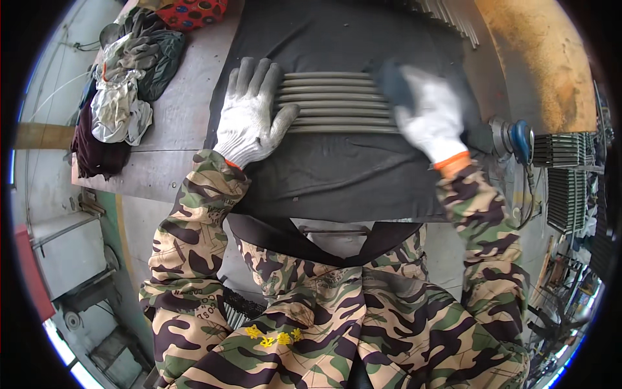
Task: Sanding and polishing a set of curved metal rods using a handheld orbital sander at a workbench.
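Observation:
Several grey metal rods (337, 104) lie side by side across a black cloth (324, 175) on the table. My left hand (254, 110), in a white knitted glove with grey fingers, rests flat over their left ends, its fingers spread and thumb out. Toward the right ends is my right hand (435, 107), in a white glove with an orange cuff. It is smeared by motion and grips a dark blue-grey piece (394, 87), which looks like a cloth, against the rods. The fingers of that hand and the rods' right ends are partly hidden.
A blue-topped power tool (520, 138) with a cable lies at the table's right edge. Stacked rods (565, 185) stand beyond it. More thin rods (452, 19) lie at the far right. Crumpled cloths and gloves (120, 97) are heaped at the left, near a red patterned cloth (191, 13).

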A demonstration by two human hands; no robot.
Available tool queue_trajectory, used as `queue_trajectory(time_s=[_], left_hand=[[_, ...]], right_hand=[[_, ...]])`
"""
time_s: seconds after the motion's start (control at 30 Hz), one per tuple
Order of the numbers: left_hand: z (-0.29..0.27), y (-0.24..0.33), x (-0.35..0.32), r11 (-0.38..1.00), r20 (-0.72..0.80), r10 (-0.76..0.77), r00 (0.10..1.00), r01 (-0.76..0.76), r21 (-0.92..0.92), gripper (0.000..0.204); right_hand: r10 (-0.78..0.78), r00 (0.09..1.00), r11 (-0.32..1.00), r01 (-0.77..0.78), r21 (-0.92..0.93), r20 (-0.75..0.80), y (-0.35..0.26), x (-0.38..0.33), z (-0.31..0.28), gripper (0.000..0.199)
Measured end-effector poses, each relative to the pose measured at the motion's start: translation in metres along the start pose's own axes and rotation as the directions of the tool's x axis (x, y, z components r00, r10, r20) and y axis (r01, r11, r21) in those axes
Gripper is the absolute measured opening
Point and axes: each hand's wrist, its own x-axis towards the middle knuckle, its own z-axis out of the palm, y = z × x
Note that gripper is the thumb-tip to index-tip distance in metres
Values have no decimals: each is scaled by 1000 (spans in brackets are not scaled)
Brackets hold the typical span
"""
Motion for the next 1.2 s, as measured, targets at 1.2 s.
queue_trajectory(time_s=[1.2], left_hand=[[-14,-14,-1,994,208,90,974,-100,36,93]], right_hand=[[-306,905,886,157,436,296,58,12,-15,97]])
